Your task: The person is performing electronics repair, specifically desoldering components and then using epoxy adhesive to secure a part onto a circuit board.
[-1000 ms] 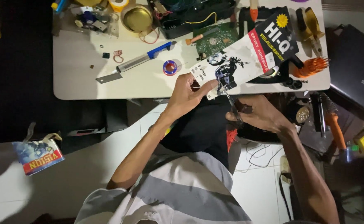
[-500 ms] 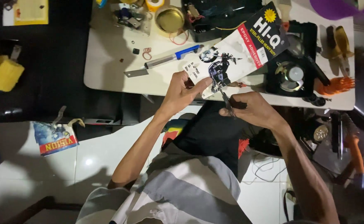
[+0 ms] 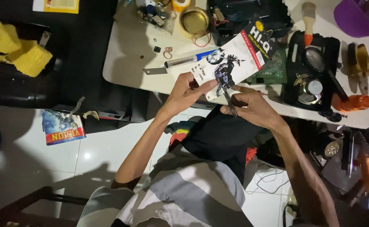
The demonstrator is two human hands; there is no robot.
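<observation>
My left hand (image 3: 187,91) pinches the lower edge of a white, red and black printed card package (image 3: 235,59) with a small dark toy under its clear blister. My right hand (image 3: 251,106) grips a pair of dark scissors (image 3: 227,96) whose blades meet the package's lower edge, right beside the left fingers. Both hands hover over the front edge of a white table (image 3: 127,54). My lap, in grey striped cloth, fills the bottom of the view.
On the table lie a utility knife (image 3: 180,63), a round tin lid (image 3: 195,20), rubber bands, a green circuit board (image 3: 272,71), a black tool case (image 3: 314,71), pliers (image 3: 361,63) and an orange part (image 3: 354,102). A printed card (image 3: 62,127) lies on the tiled floor.
The camera view has shifted, so the table and hands sit further right and lower. Both hands still hold the package and scissors together; the package has tilted slightly.
</observation>
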